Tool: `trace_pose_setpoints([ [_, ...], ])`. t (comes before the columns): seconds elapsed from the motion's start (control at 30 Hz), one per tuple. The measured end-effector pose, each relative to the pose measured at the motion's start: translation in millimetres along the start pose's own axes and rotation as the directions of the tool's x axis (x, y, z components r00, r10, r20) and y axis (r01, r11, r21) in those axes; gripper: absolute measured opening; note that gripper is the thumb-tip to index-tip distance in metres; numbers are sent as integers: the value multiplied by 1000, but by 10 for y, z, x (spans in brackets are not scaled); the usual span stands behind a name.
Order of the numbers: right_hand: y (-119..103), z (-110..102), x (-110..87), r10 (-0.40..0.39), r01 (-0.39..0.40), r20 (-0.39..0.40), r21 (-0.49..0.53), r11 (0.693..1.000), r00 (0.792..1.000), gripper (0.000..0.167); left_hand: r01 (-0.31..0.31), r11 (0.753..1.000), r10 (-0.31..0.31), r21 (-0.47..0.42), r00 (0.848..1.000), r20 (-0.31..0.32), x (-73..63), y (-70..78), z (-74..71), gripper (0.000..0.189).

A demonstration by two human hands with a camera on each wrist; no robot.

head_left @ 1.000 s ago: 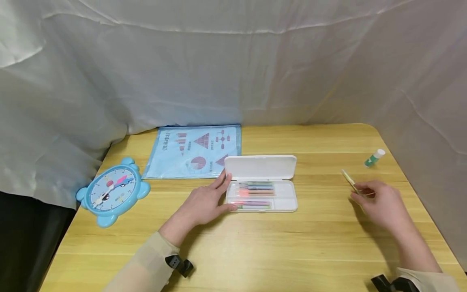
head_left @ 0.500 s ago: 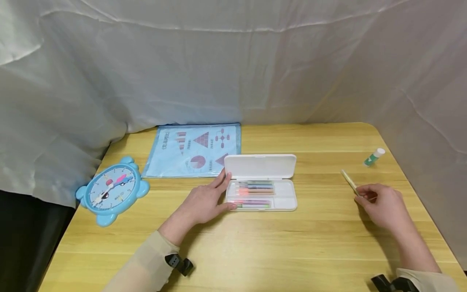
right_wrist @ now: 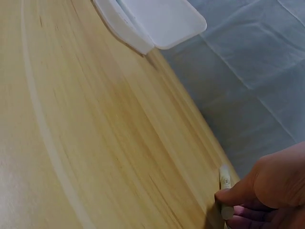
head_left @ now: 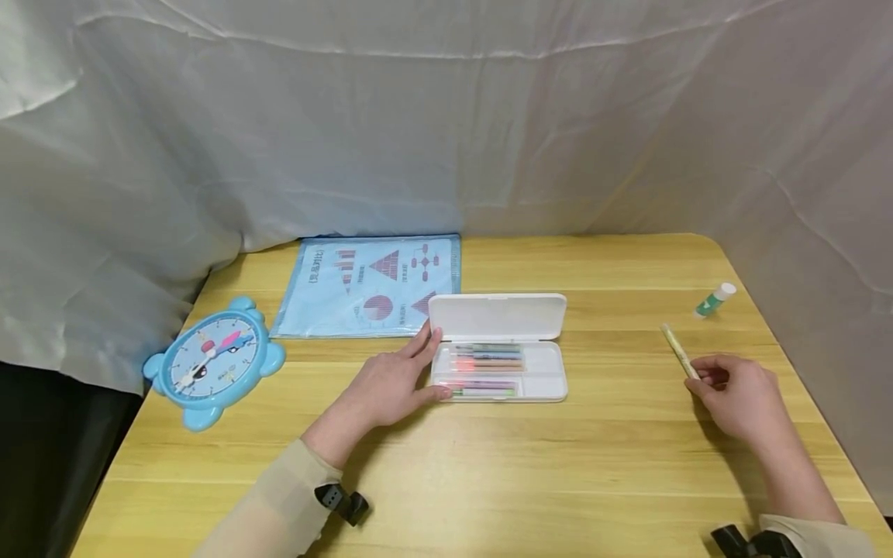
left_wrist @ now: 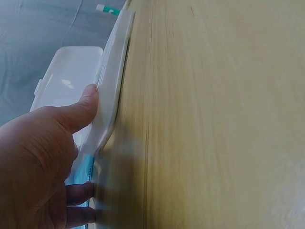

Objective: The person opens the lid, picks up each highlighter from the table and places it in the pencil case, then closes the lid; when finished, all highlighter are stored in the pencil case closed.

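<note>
A white pencil case [head_left: 547,387] lies with its lid [head_left: 498,316] raised, in the middle of the table in the head view. Several coloured pens [head_left: 488,364] rest in its compartments. My left hand [head_left: 387,387] holds the case by its left end. In the left wrist view, the thumb [left_wrist: 88,105] presses on the case's near edge. Off to the right, my right hand [head_left: 743,399] pinches a slim pale yellow pen [head_left: 675,346] between thumb and fingers, close to the tabletop. The pen [right_wrist: 225,179] also shows in the right wrist view, partly covered by the thumb.
A green glue stick with a white cap [head_left: 715,300] is beyond my right hand. A blue printed folder [head_left: 335,310] lies behind the case, and a blue toy clock [head_left: 215,360] sits at the left. Grey cloth [head_left: 488,139] hangs behind the wooden table [head_left: 523,480].
My right hand has shifted slightly to the right with the pale yellow pen, and more of the pen now shows beyond its fingers. The left hand and the pencil case stay in place.
</note>
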State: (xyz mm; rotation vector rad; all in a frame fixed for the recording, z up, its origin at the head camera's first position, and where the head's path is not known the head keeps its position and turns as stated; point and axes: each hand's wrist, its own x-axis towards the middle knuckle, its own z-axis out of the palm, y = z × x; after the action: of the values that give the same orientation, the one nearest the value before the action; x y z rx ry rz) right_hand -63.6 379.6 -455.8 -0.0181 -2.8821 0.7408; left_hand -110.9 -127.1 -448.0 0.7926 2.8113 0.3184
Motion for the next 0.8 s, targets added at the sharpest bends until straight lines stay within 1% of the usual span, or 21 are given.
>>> trace_pose_setpoints([
  [0.13, -14, -4, 10, 11, -11, 16, 8, 1000, 1000, 14, -1, 1000, 1, 0, 1000, -2, 3, -1, 0, 96],
  [0.27, -75, -12, 17, -10, 9, 34, 30, 1000, 999, 13, 2, 1000, -2, -3, 1000, 3, 4, 2, -3, 97],
  [0.47, -286, -40, 38, -64, 60, 46, 72, 996, 997, 16, 1, 1000, -1, 4, 1000, 10, 10, 1, -6, 97],
  [0.67, -620, -71, 76, -156, 153, 13, 117, 981, 988, 17, 3, 1000, -3, 3, 1000, 11, 11, 0, -5, 97],
  [0.73, -741, -59, 93, -199, 198, -4, 121, 973, 980, 17, 3, 1000, -3, 6, 1000, 6, 12, -1, -3, 97],
  [0.8, -864, -28, 114, -254, 255, -24, 127, 959, 967, 18, 0, 1000, 0, 6, 1000, -2, 12, -2, -3, 97],
])
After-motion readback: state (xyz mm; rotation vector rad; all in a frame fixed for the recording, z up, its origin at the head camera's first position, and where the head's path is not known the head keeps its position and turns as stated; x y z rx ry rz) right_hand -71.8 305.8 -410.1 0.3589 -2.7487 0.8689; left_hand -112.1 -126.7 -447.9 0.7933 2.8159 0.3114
